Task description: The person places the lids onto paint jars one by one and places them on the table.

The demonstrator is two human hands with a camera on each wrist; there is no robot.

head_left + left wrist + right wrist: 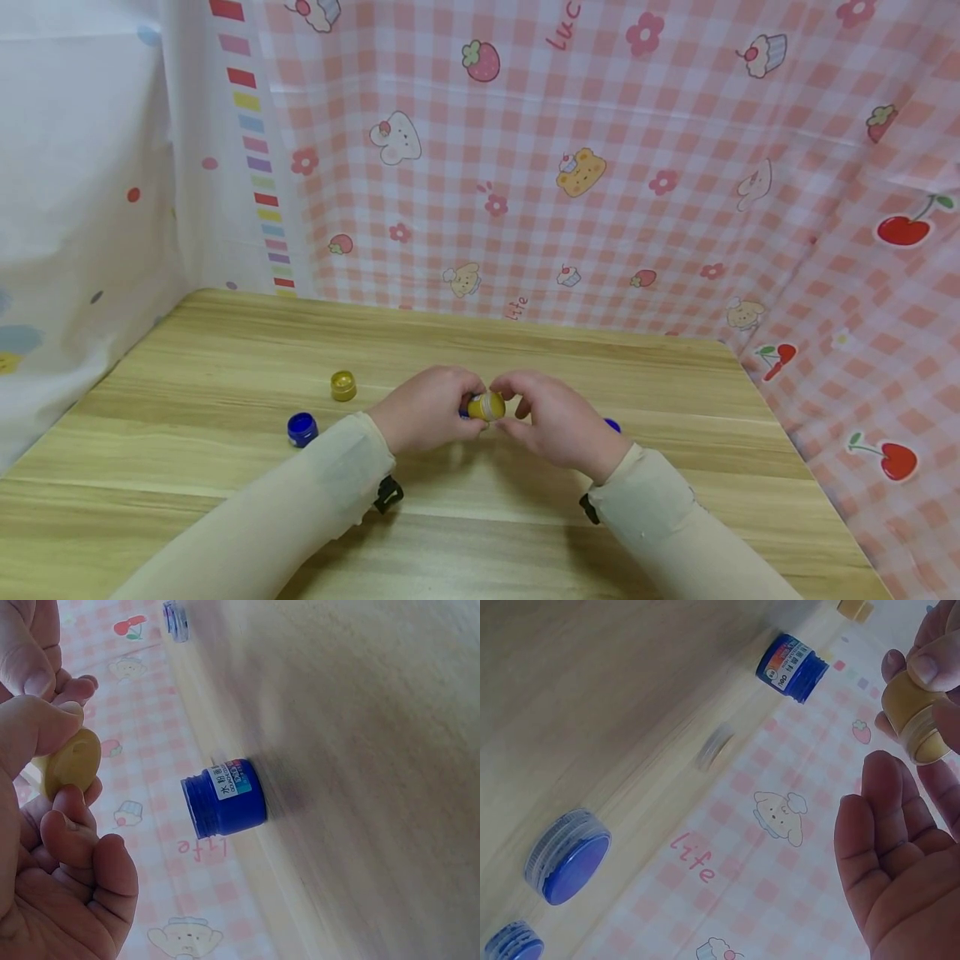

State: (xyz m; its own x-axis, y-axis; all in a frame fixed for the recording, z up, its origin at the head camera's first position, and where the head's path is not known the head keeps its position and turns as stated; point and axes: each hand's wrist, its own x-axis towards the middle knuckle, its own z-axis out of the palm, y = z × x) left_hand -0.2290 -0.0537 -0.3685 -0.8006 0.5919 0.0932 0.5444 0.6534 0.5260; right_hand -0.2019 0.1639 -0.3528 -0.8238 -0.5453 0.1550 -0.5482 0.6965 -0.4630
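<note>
My left hand (430,410) grips a small yellow paint jar (487,407) lying sideways above the middle of the table, its base turned toward the left wrist camera. Thumb and index finger of my right hand (558,423) pinch about the jar's right end, which has a clear ridged rim; the contact is partly hidden. The right hand's other fingers stand off the jar. Left of the hands, a blue paint jar (302,429) without a lid and a yellow paint jar (343,386), its top uncovered, stand upright.
Behind the right wrist shows part of a blue lid (612,425); the right wrist view has that blue lid (577,859), a smaller blue piece (514,945) and a clear lid (716,746) on the wooden table (480,542). Printed cloth (525,167) hangs around the table.
</note>
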